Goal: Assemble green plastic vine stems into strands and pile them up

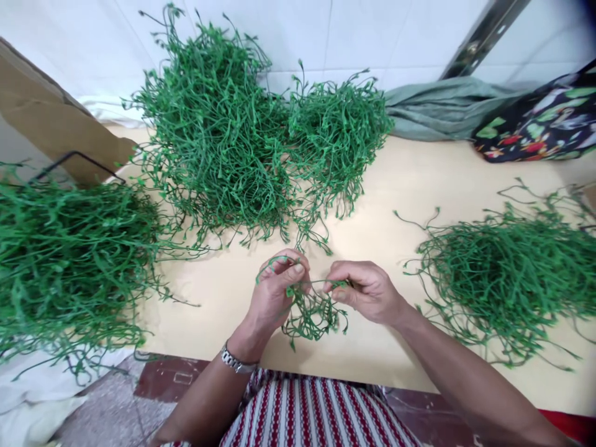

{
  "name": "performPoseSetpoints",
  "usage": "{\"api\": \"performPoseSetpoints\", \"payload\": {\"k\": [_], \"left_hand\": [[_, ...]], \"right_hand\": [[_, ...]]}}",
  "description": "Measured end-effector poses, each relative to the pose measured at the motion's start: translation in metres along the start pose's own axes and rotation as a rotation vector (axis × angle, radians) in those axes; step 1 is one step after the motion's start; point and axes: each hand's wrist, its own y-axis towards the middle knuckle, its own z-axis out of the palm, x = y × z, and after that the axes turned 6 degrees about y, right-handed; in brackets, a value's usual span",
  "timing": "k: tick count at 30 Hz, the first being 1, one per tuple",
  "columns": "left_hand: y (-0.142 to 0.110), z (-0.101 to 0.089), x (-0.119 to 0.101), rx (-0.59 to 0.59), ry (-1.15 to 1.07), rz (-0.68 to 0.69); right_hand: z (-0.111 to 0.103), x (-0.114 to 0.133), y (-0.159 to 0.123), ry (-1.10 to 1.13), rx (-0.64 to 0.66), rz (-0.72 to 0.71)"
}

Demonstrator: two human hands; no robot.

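Note:
Near the front of the table, my left hand [282,282] is closed in a pinch on thin green plastic-looking stems, one of which loops up over its fingers. A small tangle of the same green stems [313,316] shows just below and between my hands; whether it hangs or rests on the table cannot be made out. My right hand [365,288], a little to the right, has thumb and forefinger pressed on the end of a green stem. That stem stretches across the short gap between both hands. The fingers partly hide the tips.
Large heaps of green stems lie at the back [218,136], back middle [338,127], left [69,267] and right [516,273] of the pale table [195,329]. A cardboard box [51,112] stands far left. Grey-green cloth [442,108] and flowered fabric [535,121] lie back right.

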Motion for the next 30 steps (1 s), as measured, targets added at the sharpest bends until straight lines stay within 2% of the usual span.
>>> {"api": "performPoseSetpoints", "payload": {"k": [8,13,15,19,22,26,30], "left_hand": [[0.003,-0.008,-0.002,-0.115,-0.023,0.042],[0.002,-0.011,-0.006,-0.193,0.034,0.029],[0.001,-0.011,-0.008,-0.168,0.084,0.025],[-0.001,-0.007,-0.009,-0.057,0.130,-0.009],[0.000,-0.005,-0.006,-0.058,0.165,0.016],[0.001,-0.001,-0.001,-0.056,0.233,0.055],[0.001,0.003,0.001,-0.019,0.311,0.125]], "right_hand": [[-0.002,0.000,0.000,-0.101,0.009,-0.011],[-0.012,-0.003,-0.002,-0.100,-0.157,0.129],[-0.015,-0.005,-0.003,-0.075,-0.185,0.145],[-0.016,-0.007,-0.003,-0.028,-0.129,0.125],[-0.011,-0.008,-0.002,-0.032,-0.101,0.150],[-0.001,-0.007,-0.001,-0.065,-0.092,0.253],[0.007,-0.002,0.002,-0.116,0.000,0.375]]}}
